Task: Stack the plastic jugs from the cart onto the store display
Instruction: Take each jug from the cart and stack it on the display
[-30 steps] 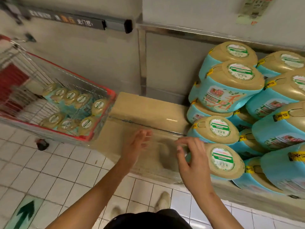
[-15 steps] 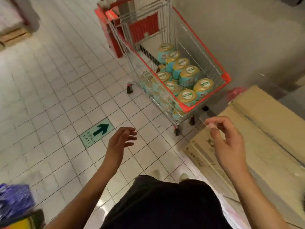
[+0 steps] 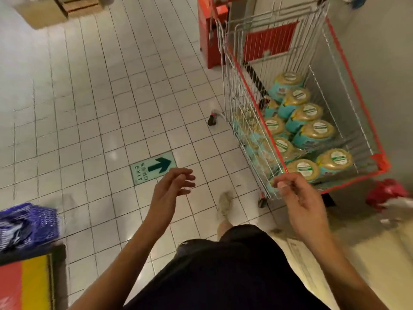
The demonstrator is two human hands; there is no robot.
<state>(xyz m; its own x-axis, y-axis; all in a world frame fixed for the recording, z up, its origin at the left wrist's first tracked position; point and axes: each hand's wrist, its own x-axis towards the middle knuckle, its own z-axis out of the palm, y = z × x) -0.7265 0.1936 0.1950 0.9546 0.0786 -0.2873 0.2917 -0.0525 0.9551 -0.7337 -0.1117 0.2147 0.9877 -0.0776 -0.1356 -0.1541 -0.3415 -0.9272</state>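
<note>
Loosely held left hand [image 3: 169, 189] and right hand [image 3: 299, 202] curled and empty at lower centre, faced cart [image 3: 243, 104] of jugs [image 3: 321, 130] at upper right

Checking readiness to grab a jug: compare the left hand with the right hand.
The left hand hangs over floor tiles beside the green exit arrow; the right hand is at the near corner of the shopping cart, overlapping its wire wall. The left hand's fingers point right, toward the cart; the right hand's point left. Both hold nothing, fingers loosely curled.
</note>
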